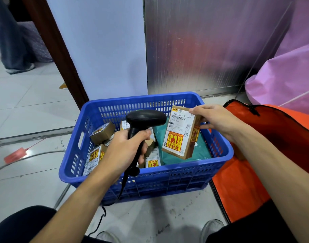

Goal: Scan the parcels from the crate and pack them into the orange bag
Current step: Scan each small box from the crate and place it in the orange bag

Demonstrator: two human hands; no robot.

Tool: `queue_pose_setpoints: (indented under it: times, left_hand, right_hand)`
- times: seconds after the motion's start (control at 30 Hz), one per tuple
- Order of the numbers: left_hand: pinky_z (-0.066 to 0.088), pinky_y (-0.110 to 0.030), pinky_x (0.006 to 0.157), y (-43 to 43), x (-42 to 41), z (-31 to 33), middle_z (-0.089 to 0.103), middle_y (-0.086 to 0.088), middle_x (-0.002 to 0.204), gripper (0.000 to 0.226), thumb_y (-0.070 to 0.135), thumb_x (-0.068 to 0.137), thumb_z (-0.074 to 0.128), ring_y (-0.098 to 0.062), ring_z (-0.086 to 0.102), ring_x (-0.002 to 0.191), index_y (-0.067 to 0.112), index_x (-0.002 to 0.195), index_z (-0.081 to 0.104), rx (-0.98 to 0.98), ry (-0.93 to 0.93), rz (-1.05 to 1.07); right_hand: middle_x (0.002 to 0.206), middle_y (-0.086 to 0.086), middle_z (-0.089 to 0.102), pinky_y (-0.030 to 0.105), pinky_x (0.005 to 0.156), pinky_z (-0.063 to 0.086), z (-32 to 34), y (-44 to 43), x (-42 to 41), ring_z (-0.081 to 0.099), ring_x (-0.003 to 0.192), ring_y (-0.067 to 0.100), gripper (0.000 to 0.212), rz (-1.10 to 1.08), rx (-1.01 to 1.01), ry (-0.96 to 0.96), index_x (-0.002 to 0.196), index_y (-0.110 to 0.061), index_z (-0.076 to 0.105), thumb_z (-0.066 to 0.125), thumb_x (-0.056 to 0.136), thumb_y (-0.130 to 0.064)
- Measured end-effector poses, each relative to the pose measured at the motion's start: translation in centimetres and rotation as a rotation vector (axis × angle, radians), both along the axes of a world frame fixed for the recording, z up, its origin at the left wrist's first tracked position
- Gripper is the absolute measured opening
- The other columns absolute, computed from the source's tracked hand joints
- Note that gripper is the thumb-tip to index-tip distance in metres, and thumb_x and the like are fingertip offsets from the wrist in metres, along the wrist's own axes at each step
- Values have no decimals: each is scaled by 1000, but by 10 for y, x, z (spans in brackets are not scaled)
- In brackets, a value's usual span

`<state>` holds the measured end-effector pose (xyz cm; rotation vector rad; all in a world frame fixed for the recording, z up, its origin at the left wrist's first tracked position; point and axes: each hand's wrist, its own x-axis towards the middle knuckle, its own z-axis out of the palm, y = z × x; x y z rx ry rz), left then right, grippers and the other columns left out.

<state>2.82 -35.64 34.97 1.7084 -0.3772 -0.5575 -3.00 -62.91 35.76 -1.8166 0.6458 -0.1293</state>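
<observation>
Gripping a black barcode scanner (145, 118) in the left hand (126, 149), fingers (146, 134) curled round its handle, a person aims it at 1 labelled brown parcel (180, 133) — pinched at its top by the right hand (219, 120) — above the blue crate (150, 175) holding more parcels (102, 133); the orange bag (246, 190) lies open on the floor just beside the crate.

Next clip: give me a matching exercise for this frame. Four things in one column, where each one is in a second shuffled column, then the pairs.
Things:
1. scanner
2. labelled cardboard box
3. teal mailer
4. orange bag

Places:
A. lying in the blue crate
B. gripped by the left hand
C. spread out to the right of the crate
D. held over the crate by the right hand

Pairs: 1-B, 2-D, 3-A, 4-C.
</observation>
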Motion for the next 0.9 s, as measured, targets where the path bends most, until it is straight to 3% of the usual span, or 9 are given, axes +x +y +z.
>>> queue_pose_setpoints:
  times: [0.13, 0.23, 0.4, 0.5, 0.57, 0.63, 0.77, 0.9]
  left_hand:
    - [46, -38, 61, 0, 0, -1, 62, -4, 65, 25, 30, 101, 63, -22, 53, 52, 6, 97, 67, -2, -8, 23]
    - [45, -37, 61, 0, 0, -1, 62, -4, 65, 27, 30, 100, 63, -22, 53, 51, 3, 101, 66, 3, -12, 34]
    - [45, -32, 54, -2, 0, -2, 61, -2, 63, 28, 33, 100, 63, -21, 53, 51, 5, 102, 66, 11, 0, 31]
    - [45, -32, 54, -3, 0, -3, 61, -1, 63, 30, 33, 100, 63, -20, 54, 51, 4, 102, 66, 14, -2, 28]
    - [45, -31, 54, -3, 0, -4, 61, -1, 62, 32, 33, 100, 63, -21, 54, 51, 2, 103, 65, 9, -3, 29]
    - [45, -31, 53, -3, 0, -4, 61, -1, 62, 33, 33, 100, 63, -22, 54, 52, 1, 104, 64, 5, -3, 31]
    - [47, -33, 56, -5, 0, -3, 62, -3, 64, 32, 33, 101, 62, -21, 55, 52, 1, 102, 65, -6, -13, 13]
    - [51, -27, 55, -8, -5, -2, 66, -5, 72, 38, 38, 104, 56, -19, 59, 56, 1, 104, 61, -38, -18, -25]
  right_hand:
    - [98, -4, 78, 40, 99, 56, -2, 2, 0, 69, 104, 12, 23, -5, -55, 9, 111, -19, 71, 69, 96, -37]
    - [102, -3, 75, 40, 98, 55, -7, 1, 2, 68, 102, 13, 34, 6, -162, 68, 120, -17, 66, 69, 95, -40]
    - [115, -2, 66, 21, 70, 46, -18, 3, 3, 63, 97, 11, 50, 69, -403, 139, 136, -17, 55, 69, 95, -43]
    - [120, 0, 62, 24, 70, 46, -25, 5, 6, 61, 102, 15, 58, 96, -486, 188, 141, -15, 50, 70, 95, -43]
    - [118, -1, 61, 26, 74, 47, -30, 8, 8, 61, 102, 15, 64, 74, -429, 184, 143, -14, 46, 74, 92, -40]
    - [114, -2, 62, 25, 74, 48, -34, 12, 10, 62, 98, 13, 60, 73, -366, 182, 136, -13, 48, 79, 89, -34]
    - [100, -6, 73, 19, 68, 49, -45, 18, 10, 67, 89, 4, 20, 146, -257, 194, 94, -27, 63, 81, 87, -26]
    - [100, -6, 70, 37, 89, 56, -60, 28, 1, 66, 100, 14, 21, 244, -117, 324, 94, -25, 59, 79, 90, -30]
